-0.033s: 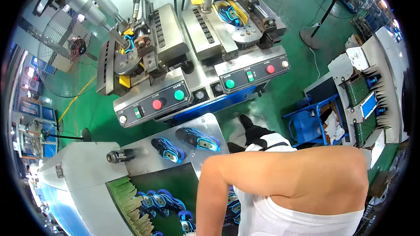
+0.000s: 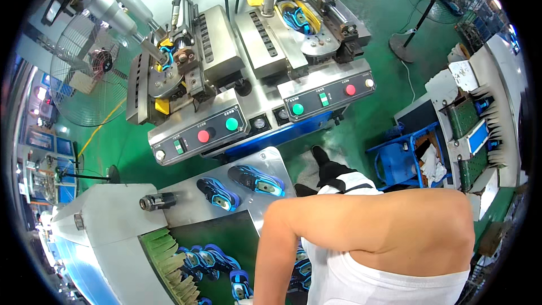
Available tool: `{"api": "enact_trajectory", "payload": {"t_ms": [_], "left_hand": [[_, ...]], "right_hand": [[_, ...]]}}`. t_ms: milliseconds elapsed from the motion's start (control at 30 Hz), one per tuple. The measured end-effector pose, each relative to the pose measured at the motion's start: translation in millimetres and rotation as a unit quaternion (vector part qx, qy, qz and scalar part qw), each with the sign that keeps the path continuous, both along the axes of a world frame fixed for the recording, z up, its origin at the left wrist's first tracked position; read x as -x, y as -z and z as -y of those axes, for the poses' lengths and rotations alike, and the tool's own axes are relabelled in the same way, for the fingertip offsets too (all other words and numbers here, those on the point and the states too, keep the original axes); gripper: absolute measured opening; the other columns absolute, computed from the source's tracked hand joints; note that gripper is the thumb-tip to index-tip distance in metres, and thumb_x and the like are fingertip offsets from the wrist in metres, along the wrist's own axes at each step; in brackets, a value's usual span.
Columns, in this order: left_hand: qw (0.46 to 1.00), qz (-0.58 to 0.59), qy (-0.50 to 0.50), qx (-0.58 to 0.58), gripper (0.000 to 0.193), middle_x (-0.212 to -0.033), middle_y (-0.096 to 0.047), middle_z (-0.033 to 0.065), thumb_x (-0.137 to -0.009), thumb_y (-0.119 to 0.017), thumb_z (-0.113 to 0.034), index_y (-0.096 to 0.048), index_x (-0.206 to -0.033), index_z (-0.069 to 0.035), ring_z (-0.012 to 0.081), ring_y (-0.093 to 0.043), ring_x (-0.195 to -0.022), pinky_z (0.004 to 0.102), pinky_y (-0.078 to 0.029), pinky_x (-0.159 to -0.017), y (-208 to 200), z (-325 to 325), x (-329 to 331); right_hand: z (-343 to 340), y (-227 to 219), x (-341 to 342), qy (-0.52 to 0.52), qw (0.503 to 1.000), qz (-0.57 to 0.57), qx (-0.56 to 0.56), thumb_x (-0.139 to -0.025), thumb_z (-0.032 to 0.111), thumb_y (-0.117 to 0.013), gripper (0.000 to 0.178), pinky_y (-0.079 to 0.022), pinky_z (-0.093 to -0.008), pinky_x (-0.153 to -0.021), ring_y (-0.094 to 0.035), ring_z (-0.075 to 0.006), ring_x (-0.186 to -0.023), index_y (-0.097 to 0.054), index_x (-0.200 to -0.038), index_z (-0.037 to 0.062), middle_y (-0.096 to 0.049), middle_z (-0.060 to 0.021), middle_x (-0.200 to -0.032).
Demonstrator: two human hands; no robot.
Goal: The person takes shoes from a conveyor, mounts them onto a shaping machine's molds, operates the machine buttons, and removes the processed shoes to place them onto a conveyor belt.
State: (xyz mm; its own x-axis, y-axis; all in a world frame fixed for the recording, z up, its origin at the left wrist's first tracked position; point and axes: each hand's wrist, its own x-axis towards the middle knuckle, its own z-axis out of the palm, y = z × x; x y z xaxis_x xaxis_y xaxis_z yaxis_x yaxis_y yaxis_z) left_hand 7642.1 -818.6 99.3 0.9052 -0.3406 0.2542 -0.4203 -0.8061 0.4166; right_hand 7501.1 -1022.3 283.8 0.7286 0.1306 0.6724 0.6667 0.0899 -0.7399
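Observation:
My bent right arm [image 2: 367, 223] crosses the lower right, its forearm [image 2: 274, 271] running down to the bottom edge. The right hand is nearly all cut off there. Only a pale sliver [image 2: 244, 302] shows against the lowest part of a blue and black shoe [image 2: 241, 285], and its fingers cannot be made out. Beside the forearm lie several more such shoes [image 2: 206, 260] in a curved row within the dark opening. Two shoes, one smaller-looking [image 2: 218, 194] and one larger-looking [image 2: 257, 181], rest soles up on the metal shelf [image 2: 274, 161]. My left hand is out of view.
A two-station press [image 2: 265, 79] with button panels stands ahead, a shoe [image 2: 296, 18] in its right station. A dark cylinder [image 2: 158, 201] lies on the shelf. Green fringe [image 2: 164, 260] hangs at the opening. Fans [image 2: 401, 48], a blue chair [image 2: 392, 164] and a conveyor [image 2: 471, 135] stand around.

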Motion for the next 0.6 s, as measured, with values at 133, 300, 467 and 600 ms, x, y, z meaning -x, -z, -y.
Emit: {"api": "enact_trajectory", "payload": {"t_ms": [133,300,467,600], "left_hand": [[0.996,0.004,0.071,0.048,0.025,-0.111,-0.065,0.0217,-0.091,-0.065,-0.004,-0.067,-0.114,0.005,0.0358,-0.064,-0.105,0.0437,-0.052,-0.092,-67,54,35],[0.977,0.014,0.182,0.110,0.024,-0.110,-0.066,0.0210,-0.089,-0.066,-0.002,-0.068,-0.111,0.005,0.0348,-0.064,-0.105,0.0427,-0.052,-0.092,-145,145,92],[0.864,-0.057,0.478,0.146,0.018,-0.104,-0.067,0.0156,-0.082,-0.071,0.002,-0.071,-0.101,0.002,0.0291,-0.066,-0.095,0.0381,-0.053,-0.087,-169,300,185],[0.745,-0.051,0.651,0.138,0.024,-0.107,-0.066,0.0156,-0.084,-0.072,0.003,-0.070,-0.107,0.000,0.0287,-0.067,-0.096,0.0358,-0.054,-0.084,-199,411,251]], "right_hand": [[29,-6,26,0.011,0.999,0.045,-0.002,-0.089,0.017,-0.070,0.021,-0.052,-0.0386,-0.082,-0.066,-0.0282,-0.091,-0.064,-0.101,0.0015,-0.068,-0.0159,-0.098],[118,22,96,0.330,0.923,-0.078,0.182,-0.075,0.016,-0.078,0.049,-0.048,-0.0443,-0.093,-0.059,-0.0369,-0.107,-0.056,-0.117,0.0035,-0.060,-0.0173,-0.112],[178,67,162,0.488,0.802,-0.330,0.096,-0.082,0.016,-0.070,0.032,-0.056,-0.0457,-0.085,-0.069,-0.0410,-0.099,-0.063,-0.109,0.0015,-0.069,-0.0232,-0.097],[244,55,269,0.594,0.748,-0.298,-0.001,-0.082,0.028,-0.076,0.054,-0.058,-0.0442,-0.079,-0.070,-0.0406,-0.096,-0.055,-0.124,0.0001,-0.070,-0.0237,-0.101]]}}
